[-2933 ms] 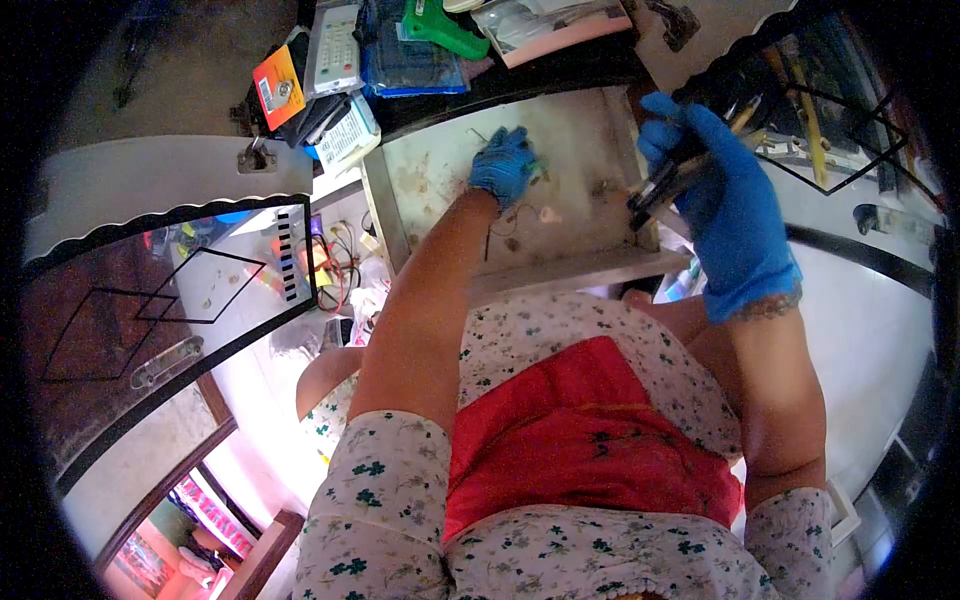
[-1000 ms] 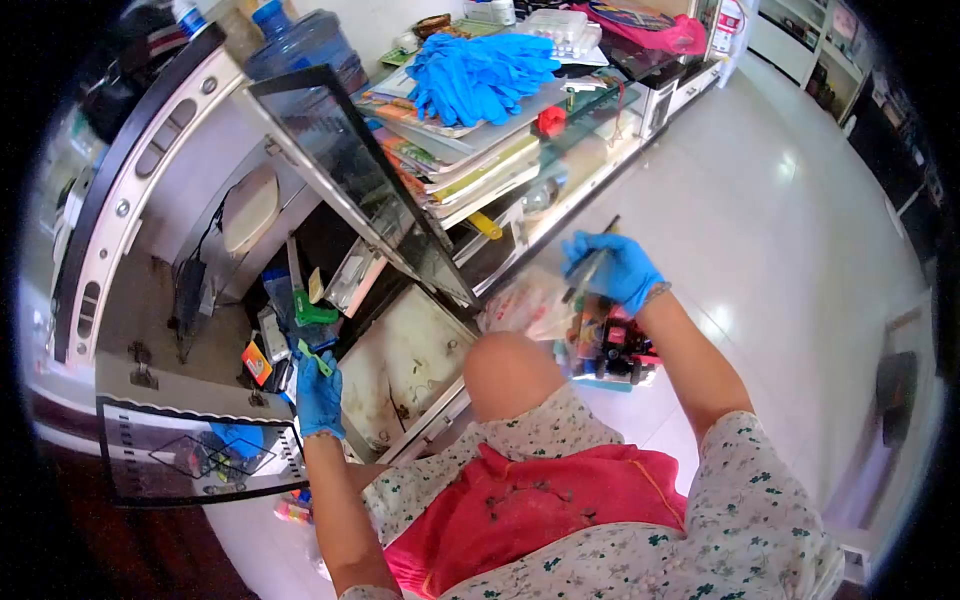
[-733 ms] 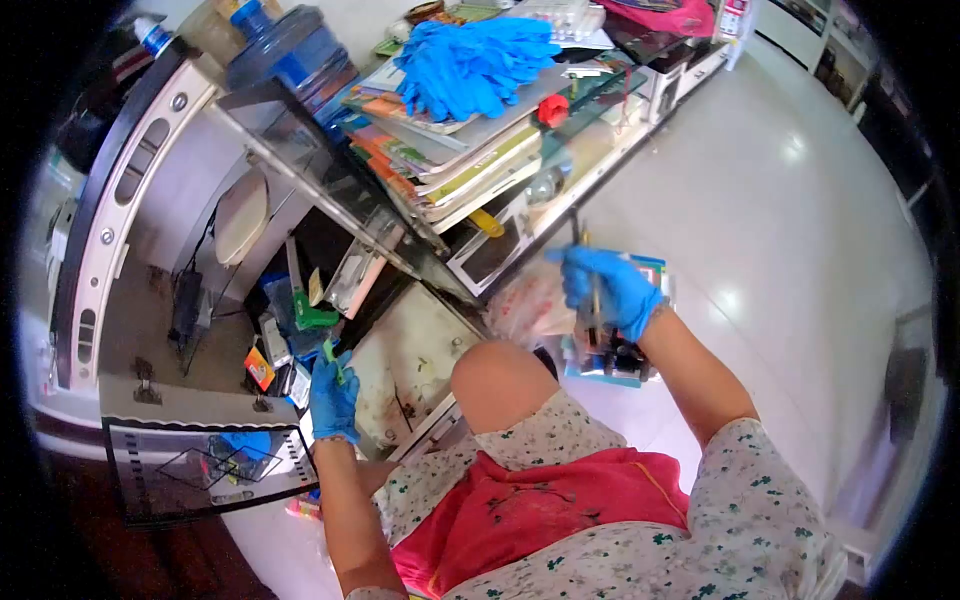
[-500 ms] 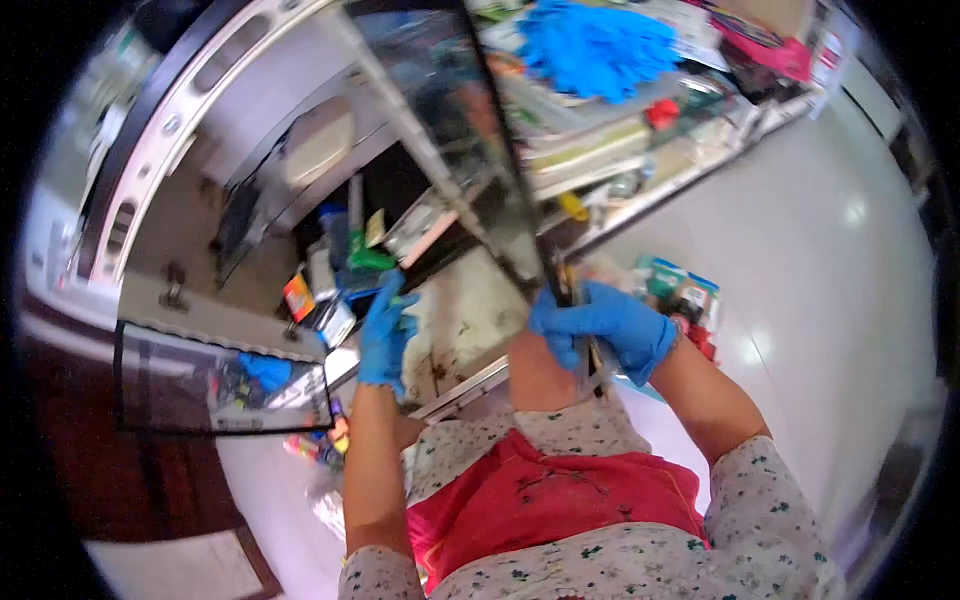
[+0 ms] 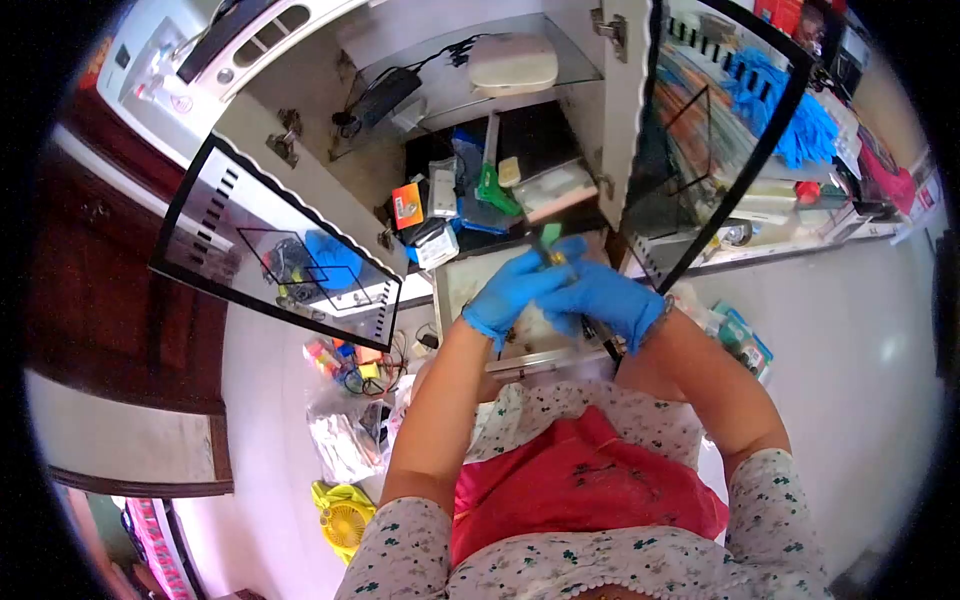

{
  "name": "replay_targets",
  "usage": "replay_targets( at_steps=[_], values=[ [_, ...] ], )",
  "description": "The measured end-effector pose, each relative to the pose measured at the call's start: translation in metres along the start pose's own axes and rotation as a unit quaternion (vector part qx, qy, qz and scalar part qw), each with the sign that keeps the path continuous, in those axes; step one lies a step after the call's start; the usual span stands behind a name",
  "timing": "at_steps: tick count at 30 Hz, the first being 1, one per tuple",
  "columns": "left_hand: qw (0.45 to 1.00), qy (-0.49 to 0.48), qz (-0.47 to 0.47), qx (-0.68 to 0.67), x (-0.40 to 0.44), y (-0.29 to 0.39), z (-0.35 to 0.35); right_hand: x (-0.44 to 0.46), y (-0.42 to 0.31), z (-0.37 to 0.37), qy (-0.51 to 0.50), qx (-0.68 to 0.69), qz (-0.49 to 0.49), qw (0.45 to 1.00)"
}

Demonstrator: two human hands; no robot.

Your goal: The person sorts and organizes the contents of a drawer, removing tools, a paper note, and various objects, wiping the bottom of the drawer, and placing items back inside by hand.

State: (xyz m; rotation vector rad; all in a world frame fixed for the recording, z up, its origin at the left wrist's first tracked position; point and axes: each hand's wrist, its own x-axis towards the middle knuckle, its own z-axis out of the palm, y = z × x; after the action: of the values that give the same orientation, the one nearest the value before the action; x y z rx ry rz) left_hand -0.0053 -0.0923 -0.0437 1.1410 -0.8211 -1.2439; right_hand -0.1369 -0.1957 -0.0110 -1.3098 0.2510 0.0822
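The left glass door (image 5: 225, 225) hangs open near the left forearm; a wide swing could knock it. Right of it, the orange-labelled packet (image 5: 407, 205) sits in a loose pile that a brush might topple. Over the drawer (image 5: 468, 278), the left hand (image 5: 515, 292) has curled fingers, its hold unclear, against the right hand (image 5: 612, 303), which grips dark pen-like sticks (image 5: 609, 347). Slick gloves or a loose grip could let these scatter.

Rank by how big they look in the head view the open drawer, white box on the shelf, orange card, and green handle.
1. Open drawer, partly hidden
2. White box
3. Orange card and green handle, too alike to rank
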Motion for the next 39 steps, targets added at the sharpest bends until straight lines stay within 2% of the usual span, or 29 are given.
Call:
replay_targets(
  at_steps=[2,4,13,15,16,18,19,21,22,23,25,28,30,31,33,34,36,37,38,39],
  values=[
    [1.0,0.006,0.009,-0.002,-0.003,-0.001,-0.006,0.006,-0.001,0.008,-0.027,-0.025,0.014,0.999],
    [1.0,0.01,0.018,-0.005,-0.004,-0.001,-0.011,0.007,-0.005,0.018,0.024,-0.023,0.04,0.999],
    [0.994,0.041,0.097,-0.011,-0.011,0.018,-0.022,0.017,-0.02,0.029,0.032,-0.04,0.097,0.994],
    [0.999,0.022,0.015,0.034,-0.012,0.02,-0.026,0.027,-0.014,0.024,0.019,-0.065,0.108,0.992],
    [0.999,0.021,0.013,0.031,-0.01,0.019,-0.027,0.033,-0.01,0.021,0.005,-0.09,0.118,0.989],
    [0.986,0.081,-0.016,0.143,-0.007,0.019,-0.025,0.041,-0.006,0.019,-0.003,-0.103,0.1,0.99],
    [0.987,0.081,-0.018,0.141,-0.009,0.016,-0.022,0.041,-0.004,0.02,-0.013,-0.115,0.078,0.99],
    [0.987,0.123,0.083,-0.059,-0.012,0.018,-0.016,0.035,-0.012,0.02,-0.012,-0.12,0.109,0.987],
    [0.99,0.133,0.028,-0.036,-0.022,0.036,-0.017,0.029,-0.018,0.021,-0.01,-0.124,0.139,0.983],
    [0.99,0.133,0.03,-0.037,-0.024,0.039,-0.018,0.022,-0.021,0.021,-0.01,-0.126,0.139,0.982],
    [0.966,0.213,0.072,-0.13,-0.025,0.042,-0.019,0.006,-0.022,0.021,0.02,0.073,0.06,0.995],
    [0.967,0.195,0.105,-0.125,-0.015,0.03,-0.022,-0.001,-0.013,0.021,0.047,0.14,0.021,0.989],
    [0.969,0.182,0.117,-0.121,-0.009,0.021,-0.021,-0.004,-0.003,0.015,0.054,0.129,0.003,0.99],
    [0.973,0.173,0.144,-0.055,-0.009,0.017,-0.02,-0.008,0.001,0.013,0.06,0.117,-0.012,0.991],
    [0.97,0.159,0.147,-0.112,-0.016,0.014,-0.024,-0.031,-0.001,0.007,0.06,0.086,-0.02,0.994],
    [0.957,0.121,0.111,-0.24,-0.011,0.019,-0.027,-0.059,-0.008,-0.005,0.091,0.046,-0.03,0.994],
    [0.972,0.143,0.128,-0.133,0.01,0.012,-0.021,-0.114,-0.01,-0.018,0.149,0.043,-0.05,0.987],
    [0.966,0.154,0.141,-0.155,0.013,0.016,-0.021,-0.141,-0.009,-0.029,0.183,0.024,-0.068,0.98],
    [0.958,0.164,0.155,-0.177,0.015,0.02,-0.021,-0.17,-0.002,-0.042,0.211,0.09,-0.088,0.969],
    [0.967,0.142,0.108,-0.183,0.003,0.018,-0.02,-0.197,0.014,-0.056,0.224,0.097,-0.09,0.965]
  ],
)
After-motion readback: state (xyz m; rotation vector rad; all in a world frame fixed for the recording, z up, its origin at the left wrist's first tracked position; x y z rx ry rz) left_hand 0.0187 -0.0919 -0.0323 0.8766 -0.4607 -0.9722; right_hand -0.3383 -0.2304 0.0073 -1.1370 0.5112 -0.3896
